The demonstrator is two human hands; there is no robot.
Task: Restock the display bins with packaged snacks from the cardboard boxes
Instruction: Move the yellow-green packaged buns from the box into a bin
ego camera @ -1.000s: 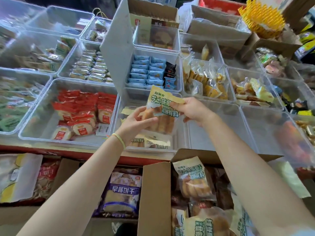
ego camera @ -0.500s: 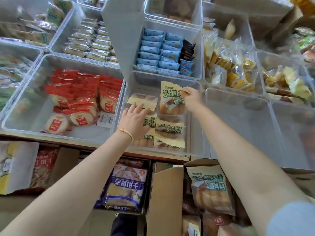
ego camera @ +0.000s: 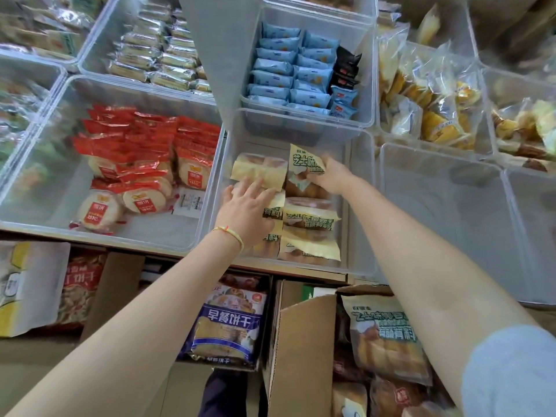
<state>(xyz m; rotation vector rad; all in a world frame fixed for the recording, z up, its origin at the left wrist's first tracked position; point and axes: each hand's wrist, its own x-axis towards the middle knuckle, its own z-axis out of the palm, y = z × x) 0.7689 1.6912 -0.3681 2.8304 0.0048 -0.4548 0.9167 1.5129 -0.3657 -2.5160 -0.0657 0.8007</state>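
A clear display bin (ego camera: 359,206) in the middle holds several yellow bread packs with green lettering. My right hand (ego camera: 332,177) grips one such bread pack (ego camera: 304,162) at the bin's far right, low among the others. My left hand (ego camera: 246,209) lies flat with straight fingers on the packs at the bin's left side, just below a pale pack (ego camera: 258,171) lying face down. Below the shelf an open cardboard box (ego camera: 301,350) holds more of the same bread packs (ego camera: 382,332).
Left of the middle bin stands a bin of red rice cracker packs (ego camera: 135,158). Behind it sits a bin of blue packs (ego camera: 294,73). To the right is a bare clear bin (ego camera: 445,215). A blue biscuit bag (ego camera: 228,323) stands under the shelf.
My right hand has lowered the bread pack from above the bin down among the packs. My left hand has come down flat onto the packs on the left.
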